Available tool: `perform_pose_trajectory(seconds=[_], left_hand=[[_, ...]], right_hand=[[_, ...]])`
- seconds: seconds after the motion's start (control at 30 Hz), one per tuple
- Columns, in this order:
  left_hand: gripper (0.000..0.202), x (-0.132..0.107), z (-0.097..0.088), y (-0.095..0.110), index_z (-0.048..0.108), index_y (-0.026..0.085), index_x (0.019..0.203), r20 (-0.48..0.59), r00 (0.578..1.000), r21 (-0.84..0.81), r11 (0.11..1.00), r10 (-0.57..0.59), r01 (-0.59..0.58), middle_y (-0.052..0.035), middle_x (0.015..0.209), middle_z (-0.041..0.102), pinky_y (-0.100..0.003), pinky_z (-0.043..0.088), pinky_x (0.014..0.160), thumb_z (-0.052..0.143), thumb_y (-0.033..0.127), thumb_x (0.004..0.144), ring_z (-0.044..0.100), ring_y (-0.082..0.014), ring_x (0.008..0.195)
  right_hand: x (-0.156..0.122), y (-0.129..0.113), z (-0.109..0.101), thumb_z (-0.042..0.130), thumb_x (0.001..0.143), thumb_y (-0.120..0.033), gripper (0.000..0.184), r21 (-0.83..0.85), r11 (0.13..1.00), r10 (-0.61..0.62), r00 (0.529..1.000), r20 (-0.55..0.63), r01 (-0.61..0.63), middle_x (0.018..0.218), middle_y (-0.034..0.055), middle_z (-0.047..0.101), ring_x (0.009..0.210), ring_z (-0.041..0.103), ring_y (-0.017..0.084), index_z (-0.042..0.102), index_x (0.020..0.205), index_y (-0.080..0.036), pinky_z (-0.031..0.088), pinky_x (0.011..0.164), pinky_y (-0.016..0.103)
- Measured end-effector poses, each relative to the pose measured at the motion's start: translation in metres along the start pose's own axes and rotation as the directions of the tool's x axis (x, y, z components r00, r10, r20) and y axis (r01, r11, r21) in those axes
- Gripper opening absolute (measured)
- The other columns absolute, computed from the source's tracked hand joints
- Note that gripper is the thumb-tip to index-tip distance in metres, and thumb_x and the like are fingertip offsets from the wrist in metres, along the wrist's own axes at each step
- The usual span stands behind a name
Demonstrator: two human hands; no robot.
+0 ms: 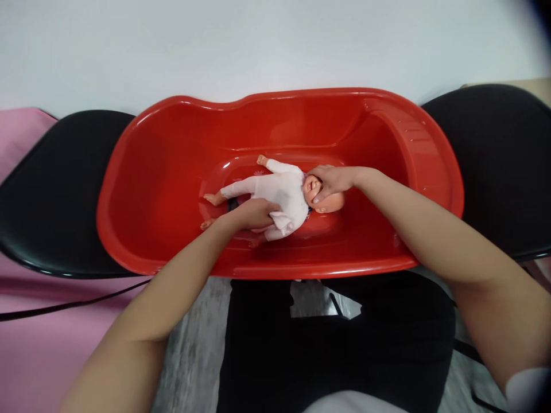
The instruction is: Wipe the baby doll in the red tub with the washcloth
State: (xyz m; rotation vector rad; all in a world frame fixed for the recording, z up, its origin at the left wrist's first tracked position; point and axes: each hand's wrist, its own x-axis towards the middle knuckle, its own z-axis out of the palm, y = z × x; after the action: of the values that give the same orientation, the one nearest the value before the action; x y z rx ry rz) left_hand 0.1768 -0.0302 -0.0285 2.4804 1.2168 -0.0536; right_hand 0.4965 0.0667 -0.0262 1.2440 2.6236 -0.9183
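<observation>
A baby doll (275,189) with a soft white body and bare plastic hands and feet lies on its back in a red baby bathtub (172,189). Its head points right and its feet left. My right hand (338,179) is wrapped over the doll's head, thumb near the mouth, hiding part of the face. My left hand (258,214) rests over the doll's belly, fingers closed on a bunched pale pink cloth (282,221). Whether this cloth is separate from the doll's body I cannot tell. Something dark shows partly beneath the doll.
The tub sits across two black seats, one on the left (64,189) and one on the right (495,172). Behind it is a white wall (258,46). Pink material (51,344) covers the lower left. My black-clothed legs (336,350) are close to the tub's near rim.
</observation>
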Motion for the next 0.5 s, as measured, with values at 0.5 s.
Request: perform_pose_trajectory(seconds=[0.5], left_hand=[[0.047, -0.006, 0.016, 0.018, 0.061, 0.020, 0.154, -0.287, 0.939, -0.234, 0.964, -0.190, 0.124, -0.0113, 0.138, 0.079, -0.041, 0.060, 0.104, 0.054, 0.034, 0.110, 0.076, -0.0285, 0.124]], right_hand=[[-0.022, -0.082, 0.002, 0.064, 0.102, -0.041, 0.036, 0.015, 0.956, -0.288, 0.944, -0.158, 0.294, 0.123, 0.0023, 0.082, 0.104, 0.075, 0.025, 0.079, 0.133, -0.033, 0.053, 0.088, 0.035]])
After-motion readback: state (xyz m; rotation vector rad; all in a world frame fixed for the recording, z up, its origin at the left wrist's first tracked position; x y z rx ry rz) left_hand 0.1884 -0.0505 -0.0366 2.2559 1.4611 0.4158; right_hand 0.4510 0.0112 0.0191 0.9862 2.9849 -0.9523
